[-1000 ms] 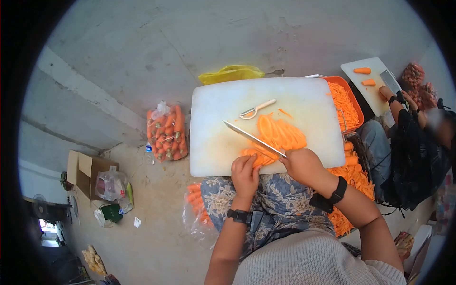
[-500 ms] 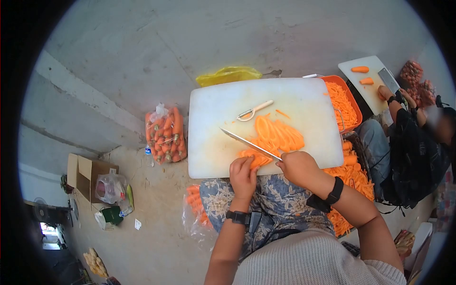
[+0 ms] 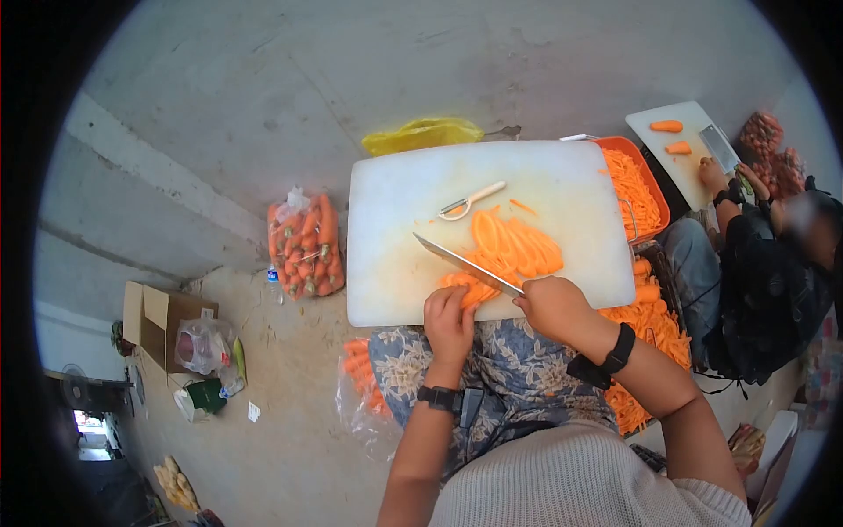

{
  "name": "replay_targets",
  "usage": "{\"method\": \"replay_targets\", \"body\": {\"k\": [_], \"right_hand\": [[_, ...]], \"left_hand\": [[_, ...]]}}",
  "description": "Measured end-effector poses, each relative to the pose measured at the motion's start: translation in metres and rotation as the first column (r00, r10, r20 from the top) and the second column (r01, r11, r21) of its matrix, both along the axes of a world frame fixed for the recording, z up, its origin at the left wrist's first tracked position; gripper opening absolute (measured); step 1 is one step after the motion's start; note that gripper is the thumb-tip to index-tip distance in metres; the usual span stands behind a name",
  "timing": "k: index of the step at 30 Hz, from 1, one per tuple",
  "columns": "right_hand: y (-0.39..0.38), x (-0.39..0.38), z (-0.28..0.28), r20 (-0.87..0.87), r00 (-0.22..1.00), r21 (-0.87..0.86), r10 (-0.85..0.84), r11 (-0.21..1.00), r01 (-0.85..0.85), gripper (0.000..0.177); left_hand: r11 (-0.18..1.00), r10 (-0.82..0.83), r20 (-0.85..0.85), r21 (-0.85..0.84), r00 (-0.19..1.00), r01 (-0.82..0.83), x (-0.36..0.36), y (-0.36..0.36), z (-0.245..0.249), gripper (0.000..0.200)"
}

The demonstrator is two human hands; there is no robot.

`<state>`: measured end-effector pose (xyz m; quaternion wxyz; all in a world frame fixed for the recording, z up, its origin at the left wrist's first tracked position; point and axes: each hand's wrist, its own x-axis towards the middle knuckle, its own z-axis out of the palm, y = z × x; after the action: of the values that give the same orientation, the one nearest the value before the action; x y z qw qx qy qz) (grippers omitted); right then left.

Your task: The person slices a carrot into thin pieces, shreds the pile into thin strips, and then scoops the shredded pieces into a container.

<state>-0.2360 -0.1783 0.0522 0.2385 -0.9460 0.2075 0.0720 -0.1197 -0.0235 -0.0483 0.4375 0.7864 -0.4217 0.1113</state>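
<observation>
A white cutting board [image 3: 395, 228] lies across the lap. My right hand [image 3: 555, 307] is closed round the handle of a knife [image 3: 465, 263], whose blade points up and left over the carrot pieces. With bent fingers, my left hand [image 3: 450, 323] presses on sliced carrot [image 3: 474, 287] near the board's front edge, left of the blade. Beyond the blade, long thin carrot slices [image 3: 518, 246] lie fanned out. A peeler [image 3: 472, 201] with a pale handle rests farther back on the board.
Left of the board stands a bag of carrots [image 3: 305, 246]. An orange basket [image 3: 665, 211] of carrot strips is at the right, with more cut carrot below. Farther right, a co-worker holds a cleaver [image 3: 720, 148] at another board [image 3: 650, 119]. An open cardboard box [image 3: 156, 318] sits at the left.
The knife blade has tilted, showing more of its flat side, and its tip has shifted slightly right. The co-worker's hands have moved a little at the other board.
</observation>
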Motion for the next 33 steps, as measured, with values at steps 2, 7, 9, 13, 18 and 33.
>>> {"method": "replay_targets", "body": {"k": [2, 7, 9, 13, 18, 33], "right_hand": [[0.002, -0.002, 0.011, 0.120, 0.992, -0.025, -0.047, 0.998, 0.051, 0.023], [0.010, 0.004, 0.012, 0.076, 0.996, -0.025, -0.047, 0.998, 0.049, 0.022], [0.011, 0.006, -0.005, 0.045, 0.998, -0.023, -0.031, 0.999, 0.032, 0.021], [0.007, 0.011, -0.013, -0.086, 0.996, 0.011, -0.015, 1.000, 0.016, 0.017], [0.009, 0.012, -0.015, -0.095, 0.995, 0.008, -0.025, 1.000, 0.025, 0.015], [0.003, 0.014, -0.003, -0.186, 0.982, 0.028, -0.028, 0.999, 0.034, 0.023]], "left_hand": [[1.000, 0.014, -0.011, -0.004, 1.000, -0.014, 0.000, -0.001, -0.002, 0.032], [1.000, 0.004, 0.009, -0.005, 1.000, -0.004, 0.000, 0.000, -0.002, 0.032], [1.000, 0.001, 0.012, -0.011, 1.000, -0.001, -0.001, 0.000, -0.002, 0.032], [1.000, -0.009, 0.008, -0.016, 1.000, 0.009, 0.000, 0.000, 0.000, 0.031], [1.000, -0.009, 0.004, -0.009, 1.000, 0.009, 0.001, 0.000, 0.001, 0.030], [0.984, 0.167, -0.199, -0.021, 0.966, -0.175, -0.005, 0.013, 0.013, 0.032]]}}
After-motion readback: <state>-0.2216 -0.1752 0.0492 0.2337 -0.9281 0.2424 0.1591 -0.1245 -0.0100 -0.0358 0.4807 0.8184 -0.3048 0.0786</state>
